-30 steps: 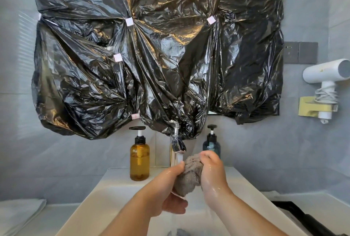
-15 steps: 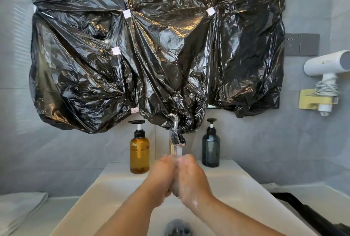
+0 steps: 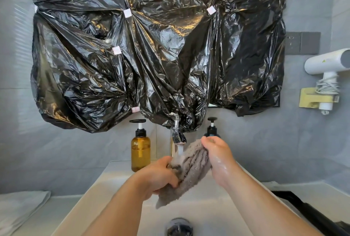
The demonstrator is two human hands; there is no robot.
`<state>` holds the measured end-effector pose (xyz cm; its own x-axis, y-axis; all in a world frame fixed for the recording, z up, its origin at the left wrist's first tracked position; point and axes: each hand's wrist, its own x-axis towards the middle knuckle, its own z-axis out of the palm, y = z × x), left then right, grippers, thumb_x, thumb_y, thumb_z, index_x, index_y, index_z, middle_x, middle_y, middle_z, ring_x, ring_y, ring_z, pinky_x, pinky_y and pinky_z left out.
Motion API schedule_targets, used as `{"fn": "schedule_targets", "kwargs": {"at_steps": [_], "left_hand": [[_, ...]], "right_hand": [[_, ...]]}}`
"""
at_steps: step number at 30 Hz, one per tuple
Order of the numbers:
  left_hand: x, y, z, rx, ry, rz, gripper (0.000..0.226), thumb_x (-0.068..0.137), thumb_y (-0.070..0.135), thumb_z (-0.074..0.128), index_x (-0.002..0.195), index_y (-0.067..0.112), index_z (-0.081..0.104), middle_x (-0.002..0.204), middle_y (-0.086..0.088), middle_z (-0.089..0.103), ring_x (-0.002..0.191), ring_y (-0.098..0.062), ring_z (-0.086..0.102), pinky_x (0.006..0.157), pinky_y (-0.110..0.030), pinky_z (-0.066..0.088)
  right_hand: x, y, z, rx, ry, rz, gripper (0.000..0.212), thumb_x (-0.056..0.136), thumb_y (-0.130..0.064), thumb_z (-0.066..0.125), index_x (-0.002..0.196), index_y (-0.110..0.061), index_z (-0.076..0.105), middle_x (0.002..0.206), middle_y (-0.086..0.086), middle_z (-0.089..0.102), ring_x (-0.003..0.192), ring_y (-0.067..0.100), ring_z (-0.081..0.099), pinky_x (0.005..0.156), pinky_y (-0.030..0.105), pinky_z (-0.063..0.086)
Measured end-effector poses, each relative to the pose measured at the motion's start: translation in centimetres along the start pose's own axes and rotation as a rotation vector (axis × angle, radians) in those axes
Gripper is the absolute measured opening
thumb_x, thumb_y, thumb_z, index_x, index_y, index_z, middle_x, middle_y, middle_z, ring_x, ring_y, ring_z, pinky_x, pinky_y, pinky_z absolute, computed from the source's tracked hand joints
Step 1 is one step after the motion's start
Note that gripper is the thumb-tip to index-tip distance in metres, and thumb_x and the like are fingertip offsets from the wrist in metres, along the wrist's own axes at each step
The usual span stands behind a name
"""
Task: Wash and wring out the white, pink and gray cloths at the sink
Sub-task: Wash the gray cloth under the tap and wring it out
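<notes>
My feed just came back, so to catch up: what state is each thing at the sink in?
tap: running.
gray cloth: bunched, held under the tap by both hands.
left hand: grips the cloth's lower part.
right hand: wet, grips its upper end.
amber bottle: upright beside the tap.
dark bottle: upright, partly hidden behind the right hand.
hair dryer: docked in its wall holder.

The faucet [image 3: 178, 135] stands at the sink's [image 3: 89, 203] back edge, an amber bottle [image 3: 140, 152] just left of it, a dark bottle [image 3: 211, 129] just right. The left hand [image 3: 157, 176] and right hand [image 3: 217, 156], gripping the cloth [image 3: 191, 167], fill the gap under the spout; open basin lies below, around the drain [image 3: 179, 227].
</notes>
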<state>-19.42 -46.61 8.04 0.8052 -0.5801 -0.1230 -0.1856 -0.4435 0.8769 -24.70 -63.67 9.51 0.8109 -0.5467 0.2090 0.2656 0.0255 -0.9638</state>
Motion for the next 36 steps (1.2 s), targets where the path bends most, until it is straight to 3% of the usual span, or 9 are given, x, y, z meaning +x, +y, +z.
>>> {"fn": "schedule_targets", "kwargs": {"at_steps": [3, 6, 9, 15, 18, 22, 26, 33, 36], "left_hand": [[-0.2, 0.1, 0.7, -0.026, -0.156, -0.016, 0.038, 0.065, 0.026, 0.073, 0.102, 0.021, 0.067, 0.102, -0.005, 0.07, 0.091, -0.02, 0.062, 0.077, -0.029, 0.051], [0.3, -0.1, 1.4, -0.182, -0.147, 0.002, 0.059, 0.079, 0.057, 0.069, 0.117, 0.013, 0.068, 0.112, -0.007, 0.075, 0.103, -0.023, 0.069, 0.086, -0.036, 0.056], [0.4, 0.0, 1.1, -0.361, -0.076, 0.011, 0.043, 0.091, 0.037, 0.067, 0.118, 0.004, 0.065, 0.109, -0.013, 0.076, 0.103, -0.031, 0.072, 0.09, -0.044, 0.058], [-0.6, 1.1, 0.4, -0.883, 0.09, 0.007, 0.024, 0.097, 0.023, 0.059, 0.107, 0.002, 0.064, 0.105, -0.022, 0.075, 0.096, -0.038, 0.073, 0.088, -0.05, 0.054], [-0.5, 1.5, 0.3, -1.092, 0.138, 0.011, 0.035, 0.1, 0.027, 0.055, 0.114, -0.005, 0.061, 0.107, -0.028, 0.072, 0.101, -0.041, 0.07, 0.083, -0.053, 0.052], [-0.1, 1.9, -0.1, -1.31, 0.309, 0.044, 0.033, 0.102, 0.029, 0.053, 0.108, -0.003, 0.06, 0.104, -0.026, 0.07, 0.094, -0.038, 0.067, 0.081, -0.054, 0.051], [-0.6, 2.4, 0.1, -1.283, 0.361, 0.045, 0.029, 0.103, 0.027, 0.052, 0.097, -0.001, 0.059, 0.092, -0.023, 0.07, 0.084, -0.036, 0.065, 0.086, -0.055, 0.049], [1.3, 0.1, 0.3, -0.586, 0.587, -0.06, 0.015, 0.089, 0.014, 0.066, 0.092, 0.0, 0.066, 0.105, -0.025, 0.07, 0.086, -0.03, 0.066, 0.077, -0.047, 0.06], [1.2, 0.2, 1.8, -0.725, 0.374, -0.015, 0.039, 0.095, 0.043, 0.063, 0.116, 0.009, 0.06, 0.108, -0.018, 0.072, 0.092, -0.032, 0.073, 0.069, -0.043, 0.063]], "right_hand": [[0.2, 0.1, 0.4, 0.157, -0.011, 0.0, 0.016, 0.101, -0.02, 0.06, 0.09, -0.009, 0.054, 0.083, 0.017, 0.061, 0.076, 0.027, 0.06, 0.072, 0.04, 0.05], [-0.2, -0.4, 0.5, 0.199, -0.039, 0.014, 0.015, 0.101, -0.019, 0.06, 0.091, -0.008, 0.056, 0.074, 0.011, 0.063, 0.064, 0.024, 0.062, 0.063, 0.035, 0.053], [-0.1, -0.9, -0.1, 0.2, -0.044, 0.024, 0.016, 0.099, -0.02, 0.063, 0.093, -0.008, 0.055, 0.077, 0.012, 0.061, 0.067, 0.025, 0.061, 0.067, 0.037, 0.054], [0.3, 1.0, -0.6, -0.629, 0.03, 0.007, 0.02, 0.095, -0.031, 0.067, 0.108, -0.018, 0.06, 0.113, 0.003, 0.064, 0.106, 0.026, 0.061, 0.097, 0.042, 0.05], [-0.4, 1.9, 0.3, -0.584, -0.279, 0.019, 0.023, 0.102, -0.038, 0.055, 0.115, -0.021, 0.065, 0.12, 0.0, 0.066, 0.104, 0.017, 0.061, 0.103, 0.043, 0.049], [-1.7, 3.8, 1.9, -0.024, -0.8, 0.475, 0.072, 0.094, -0.072, 0.025, 0.132, -0.024, 0.064, 0.124, 0.004, 0.07, 0.117, 0.025, 0.063, 0.109, 0.049, 0.037], [-2.5, 4.7, 2.1, -0.153, -0.801, 0.396, 0.036, 0.089, -0.035, 0.069, 0.115, -0.011, 0.066, 0.1, 0.01, 0.071, 0.09, 0.025, 0.065, 0.096, 0.046, 0.046], [-1.7, 4.3, 1.2, -0.02, -0.428, 0.252, 0.047, 0.084, 0.008, 0.039, 0.119, -0.012, 0.064, 0.1, 0.026, 0.074, 0.086, 0.038, 0.071, 0.072, 0.046, 0.062], [-1.7, 4.0, 1.5, 0.009, -0.397, 0.218, 0.056, 0.069, -0.003, 0.044, 0.119, -0.015, 0.065, 0.102, 0.025, 0.073, 0.079, 0.04, 0.067, 0.065, 0.043, 0.055]]}}
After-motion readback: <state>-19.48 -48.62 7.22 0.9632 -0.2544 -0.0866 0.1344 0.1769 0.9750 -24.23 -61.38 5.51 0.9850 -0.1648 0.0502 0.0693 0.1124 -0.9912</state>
